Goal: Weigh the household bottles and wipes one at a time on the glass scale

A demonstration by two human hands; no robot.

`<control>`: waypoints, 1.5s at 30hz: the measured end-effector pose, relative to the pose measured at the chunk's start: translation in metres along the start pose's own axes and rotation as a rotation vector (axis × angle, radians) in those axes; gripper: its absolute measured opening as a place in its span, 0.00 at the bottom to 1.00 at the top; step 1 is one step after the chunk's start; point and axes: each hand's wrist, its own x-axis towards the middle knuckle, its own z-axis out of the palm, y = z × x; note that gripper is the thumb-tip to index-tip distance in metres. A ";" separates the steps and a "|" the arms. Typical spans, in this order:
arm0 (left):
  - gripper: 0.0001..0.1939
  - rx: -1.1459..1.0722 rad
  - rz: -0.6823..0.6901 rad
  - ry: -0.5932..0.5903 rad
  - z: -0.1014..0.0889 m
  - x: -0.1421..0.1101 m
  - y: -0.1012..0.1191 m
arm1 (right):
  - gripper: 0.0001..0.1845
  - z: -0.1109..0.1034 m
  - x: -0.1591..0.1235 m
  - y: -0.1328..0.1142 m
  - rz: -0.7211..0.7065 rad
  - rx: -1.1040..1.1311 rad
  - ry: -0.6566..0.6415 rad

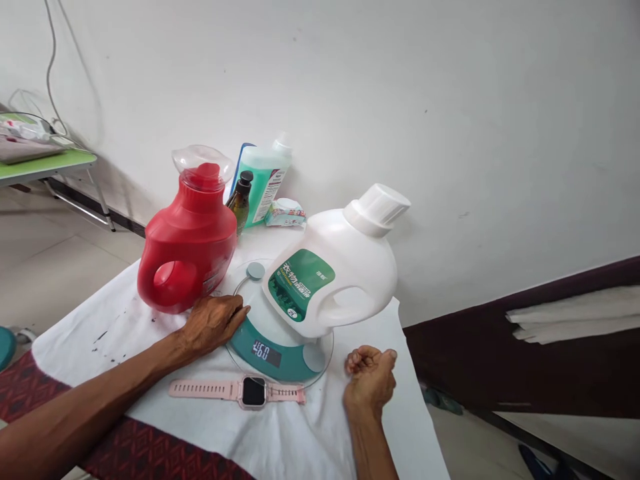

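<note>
Left forearm (95, 413) ends in left hand (213, 321), fingers pressed together at nine o'clock of digital glass scale (290, 361), contact uncertain; right hand (371, 385) loosely fisted at four; white laundry-liquid jug (345, 257) atop it, toward one; fingers best kept off glass for steady reading.

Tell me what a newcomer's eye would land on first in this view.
Most likely the bulky red plastic jug on the table's left side, and the white plastic jug with a green label on the round glass scale with a teal band, mid-table. Next, perhaps, the pale pink strapped watch in front of the scale, between the left hand and right hand.
</note>
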 end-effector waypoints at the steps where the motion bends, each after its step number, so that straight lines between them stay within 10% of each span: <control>1: 0.21 -0.005 -0.002 0.000 0.000 0.000 0.000 | 0.34 -0.001 -0.001 0.004 0.005 -0.001 0.006; 15: 0.23 -0.031 -0.021 0.022 -0.002 0.002 0.000 | 0.33 -0.001 -0.003 0.007 0.006 -0.060 -0.039; 22: 0.24 -0.045 -0.014 0.021 -0.006 0.003 0.000 | 0.33 0.031 -0.026 -0.069 -0.406 -0.054 -0.307; 31: 0.25 -0.035 0.030 0.111 -0.003 0.005 0.000 | 0.27 0.077 -0.008 -0.117 -0.103 0.109 -0.630; 38: 0.25 -0.065 0.036 0.145 0.004 0.005 -0.003 | 0.35 0.090 0.013 -0.124 -0.036 0.199 -0.378; 45: 0.23 -0.046 0.078 0.175 0.008 0.005 -0.001 | 0.33 0.123 0.085 -0.132 -0.267 0.164 -0.083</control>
